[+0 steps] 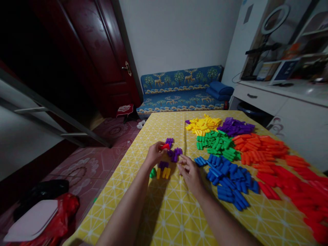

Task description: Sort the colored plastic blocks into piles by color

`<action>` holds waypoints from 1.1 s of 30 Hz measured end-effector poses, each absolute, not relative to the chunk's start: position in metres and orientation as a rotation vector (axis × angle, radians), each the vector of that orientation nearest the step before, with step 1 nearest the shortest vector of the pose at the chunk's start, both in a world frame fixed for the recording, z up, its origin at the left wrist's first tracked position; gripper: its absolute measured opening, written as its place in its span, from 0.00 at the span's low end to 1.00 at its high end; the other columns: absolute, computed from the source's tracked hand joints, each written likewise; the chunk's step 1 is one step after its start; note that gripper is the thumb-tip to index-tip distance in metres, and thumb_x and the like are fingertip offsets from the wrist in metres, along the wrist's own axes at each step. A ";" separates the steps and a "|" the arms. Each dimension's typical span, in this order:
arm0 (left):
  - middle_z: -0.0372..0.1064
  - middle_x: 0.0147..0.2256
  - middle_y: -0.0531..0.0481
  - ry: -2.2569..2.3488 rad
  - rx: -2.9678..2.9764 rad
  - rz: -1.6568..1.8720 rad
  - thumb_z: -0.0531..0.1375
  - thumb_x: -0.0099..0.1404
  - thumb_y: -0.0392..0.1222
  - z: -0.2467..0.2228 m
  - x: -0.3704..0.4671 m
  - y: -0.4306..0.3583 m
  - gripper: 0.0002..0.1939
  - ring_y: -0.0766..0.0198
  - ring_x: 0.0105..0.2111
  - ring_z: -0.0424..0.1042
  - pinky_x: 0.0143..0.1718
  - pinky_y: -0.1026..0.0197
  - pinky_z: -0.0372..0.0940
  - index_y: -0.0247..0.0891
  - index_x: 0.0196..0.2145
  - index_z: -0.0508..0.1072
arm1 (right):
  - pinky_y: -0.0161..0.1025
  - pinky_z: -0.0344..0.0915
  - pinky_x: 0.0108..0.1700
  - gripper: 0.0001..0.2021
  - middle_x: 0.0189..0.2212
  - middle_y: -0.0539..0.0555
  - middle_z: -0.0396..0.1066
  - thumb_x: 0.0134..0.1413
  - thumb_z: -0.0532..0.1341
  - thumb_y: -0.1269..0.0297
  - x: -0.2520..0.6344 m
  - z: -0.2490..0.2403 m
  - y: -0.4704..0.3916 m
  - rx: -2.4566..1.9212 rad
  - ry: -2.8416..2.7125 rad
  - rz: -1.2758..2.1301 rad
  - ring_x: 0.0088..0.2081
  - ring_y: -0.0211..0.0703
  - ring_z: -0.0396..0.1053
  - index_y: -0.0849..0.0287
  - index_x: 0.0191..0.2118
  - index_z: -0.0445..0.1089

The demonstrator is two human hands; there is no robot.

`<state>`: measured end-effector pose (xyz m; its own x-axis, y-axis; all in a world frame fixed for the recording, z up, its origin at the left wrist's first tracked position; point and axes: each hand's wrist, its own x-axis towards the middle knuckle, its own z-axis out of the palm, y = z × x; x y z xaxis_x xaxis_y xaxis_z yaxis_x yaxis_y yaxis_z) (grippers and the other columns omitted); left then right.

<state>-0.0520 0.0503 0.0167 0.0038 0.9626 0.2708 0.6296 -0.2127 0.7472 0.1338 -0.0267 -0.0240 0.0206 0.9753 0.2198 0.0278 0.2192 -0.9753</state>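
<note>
Between the thumb and fingers of my left hand point(155, 153) is a red piece point(165, 146). Just right of it lie purple pieces point(175, 154), with another purple group point(169, 140) a little farther back. My right hand point(188, 169) hovers beside the purple pieces, its fingers slightly curled and apart, with nothing visible in them. Nearer to me are a purple piece point(163, 165), yellow pieces point(166, 173) and a green piece point(153, 173), close below my left hand.
Piles of yellow point(203, 125), purple point(235, 126), green point(217, 145), blue point(228, 177), orange point(260, 147) and red pieces point(297, 188) cover the right side of the patterned tablecloth point(164, 212). A blue sofa point(179, 97) stands beyond the table, a white cabinet point(302, 123) at right.
</note>
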 end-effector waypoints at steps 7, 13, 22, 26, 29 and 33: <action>0.77 0.31 0.45 1.209 1.961 0.877 0.62 0.63 0.52 0.030 -0.040 -0.010 0.15 0.58 0.32 0.75 0.36 0.59 0.69 0.37 0.33 0.81 | 0.40 0.72 0.40 0.16 0.46 0.55 0.75 0.56 0.62 0.60 0.137 -0.023 -0.029 -1.011 -1.476 1.026 0.40 0.43 0.74 0.52 0.50 0.73; 0.61 0.61 0.35 1.679 2.204 0.841 0.68 0.53 0.61 0.007 -0.075 -0.042 0.39 0.38 0.62 0.58 0.59 0.38 0.58 0.44 0.59 0.69 | 0.40 0.72 0.36 0.12 0.35 0.55 0.78 0.55 0.62 0.57 0.137 -0.028 -0.025 -1.124 -1.341 0.963 0.35 0.45 0.75 0.57 0.41 0.74; 0.60 0.60 0.38 1.810 2.362 0.827 0.58 0.66 0.50 -0.026 -0.038 -0.030 0.25 0.45 0.59 0.60 0.60 0.42 0.58 0.44 0.60 0.67 | 0.39 0.71 0.31 0.19 0.37 0.59 0.78 0.52 0.63 0.50 0.137 -0.023 -0.024 -1.143 -1.231 0.944 0.34 0.47 0.75 0.59 0.43 0.73; 0.66 0.52 0.40 1.927 2.198 0.942 0.54 0.69 0.43 -0.013 -0.034 0.015 0.16 0.52 0.48 0.69 0.50 0.51 0.66 0.42 0.51 0.74 | 0.40 0.71 0.30 0.21 0.36 0.60 0.78 0.52 0.63 0.48 0.139 -0.029 -0.022 -1.145 -1.239 0.956 0.32 0.48 0.75 0.61 0.43 0.73; 0.70 0.47 0.41 1.825 1.862 1.266 0.56 0.66 0.42 -0.009 -0.033 0.041 0.13 0.56 0.41 0.73 0.43 0.56 0.68 0.39 0.44 0.77 | 0.40 0.71 0.31 0.21 0.35 0.59 0.78 0.52 0.63 0.47 0.140 -0.031 -0.022 -1.140 -1.236 0.960 0.33 0.48 0.75 0.61 0.42 0.73; 0.74 0.37 0.44 1.600 1.442 1.650 0.55 0.66 0.48 -0.011 -0.028 0.053 0.15 0.58 0.38 0.74 0.39 0.59 0.68 0.36 0.38 0.76 | 0.40 0.71 0.31 0.20 0.35 0.59 0.78 0.52 0.64 0.48 0.139 -0.030 -0.022 -1.123 -1.219 0.952 0.32 0.47 0.74 0.60 0.41 0.73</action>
<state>-0.0279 0.0533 -0.0108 -0.3704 0.8509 0.3726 0.3459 -0.2459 0.9054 0.1385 -0.0218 -0.0305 0.1260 0.9694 0.2107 0.0303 0.2085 -0.9775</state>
